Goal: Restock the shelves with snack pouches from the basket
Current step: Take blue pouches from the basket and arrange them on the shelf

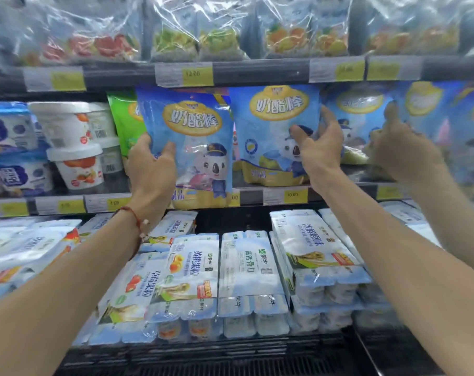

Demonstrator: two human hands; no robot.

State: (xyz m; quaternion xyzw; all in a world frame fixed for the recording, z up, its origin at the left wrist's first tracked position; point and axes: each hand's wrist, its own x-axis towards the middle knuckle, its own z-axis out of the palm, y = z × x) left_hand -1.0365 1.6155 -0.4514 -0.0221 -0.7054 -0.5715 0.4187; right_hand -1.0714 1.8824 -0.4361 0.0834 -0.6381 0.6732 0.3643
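Note:
My left hand [149,169] grips a blue snack pouch [188,147] by its lower left corner, thumb on the front and fingers behind. The pouch is held upright in front of the middle shelf [273,195], its bottom hanging over the shelf edge. A second blue pouch [273,131] of the same kind stands on that shelf just to the right. My right hand [318,147] holds this pouch's right edge, thumb across the front and fingers up along the side. More blue pouches [360,123] stand further right, blurred. No basket is in view.
A blurred second hand and forearm [401,147] reach to the pouches at far right. A green pouch [124,123] and white tubs [75,147] stand on the left. Yoghurt multipacks [246,267] fill the bottom shelf, and wrapped fruit packs [219,39] fill the top one.

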